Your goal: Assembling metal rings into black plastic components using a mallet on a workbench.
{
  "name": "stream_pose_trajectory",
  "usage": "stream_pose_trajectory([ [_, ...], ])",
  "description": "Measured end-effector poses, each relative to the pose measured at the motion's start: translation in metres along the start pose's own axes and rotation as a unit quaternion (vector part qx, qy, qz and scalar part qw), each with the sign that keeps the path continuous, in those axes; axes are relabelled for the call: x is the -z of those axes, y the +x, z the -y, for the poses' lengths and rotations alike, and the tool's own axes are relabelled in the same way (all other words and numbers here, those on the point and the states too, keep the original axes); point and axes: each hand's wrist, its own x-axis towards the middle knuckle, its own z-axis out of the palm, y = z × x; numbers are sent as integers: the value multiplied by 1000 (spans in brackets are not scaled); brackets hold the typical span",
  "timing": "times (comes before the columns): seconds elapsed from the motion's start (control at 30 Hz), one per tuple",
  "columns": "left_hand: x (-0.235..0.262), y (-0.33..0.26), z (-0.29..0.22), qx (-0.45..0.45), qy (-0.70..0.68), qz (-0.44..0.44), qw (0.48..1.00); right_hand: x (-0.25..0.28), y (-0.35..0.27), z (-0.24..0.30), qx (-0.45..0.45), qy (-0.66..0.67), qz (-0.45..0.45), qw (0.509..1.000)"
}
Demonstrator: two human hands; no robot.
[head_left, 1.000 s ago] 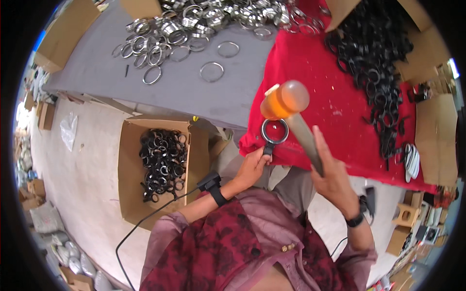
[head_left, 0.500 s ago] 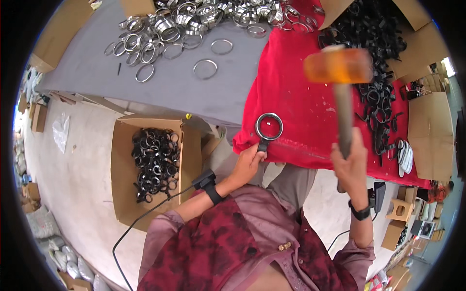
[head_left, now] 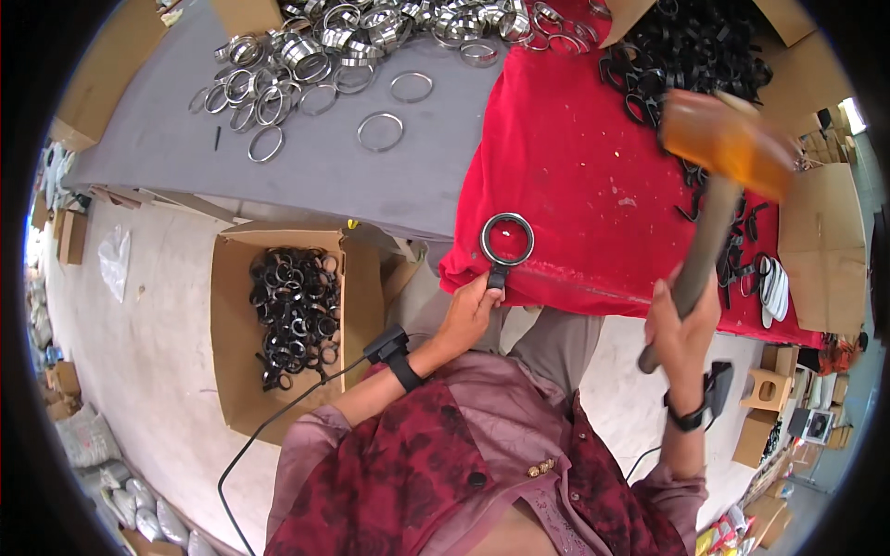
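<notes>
My left hand (head_left: pixel 471 313) pinches the short black stem of a ring (head_left: pixel 497 276). The ring lies at the front edge of the red cloth (head_left: pixel 575 167); it is black with a shiny metal band round its opening. Raised to the right, my right hand (head_left: pixel 686 334) is wrapped round the handle of a mallet (head_left: pixel 705 241). The mallet's amber, see-through head is tilted up over the right side of the cloth, well apart from the ring, and slightly blurred.
Loose metal rings (head_left: pixel 320 65) are heaped on the grey table cover (head_left: pixel 306 190). Black stemmed rings (head_left: pixel 681 60) pile up at the back right, beside cardboard boxes (head_left: pixel 820 255). Left of my legs, an open carton (head_left: pixel 232 371) holds finished-looking black rings (head_left: pixel 297 310).
The mallet has swung right, its head now tilted down to the right, and my right hand moved slightly right with it. My left hand still holds the ring at the cloth's edge.
</notes>
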Motion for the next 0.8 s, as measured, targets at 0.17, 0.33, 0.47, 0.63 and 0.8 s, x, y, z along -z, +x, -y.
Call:
stream_pose_trajectory([
  [0.17,-7,10,-3,1,-6,27,1000,-51,-74,-112,155,-218,-32,963],
  [0.33,-2,4,-5,5,16,18,1000,-23,-63,-55,85,-157,-23,984],
  [0.47,-4,6,-4,18,0,8,1000,-34,-49,-22,153,-65,-138,976],
  [0.63,-2,3,-10,9,34,33,999,-45,-32,-31,143,-223,145,953],
  [0.8,0,2,-6,6,22,5,1000,-16,-6,23,132,-108,7,985],
])
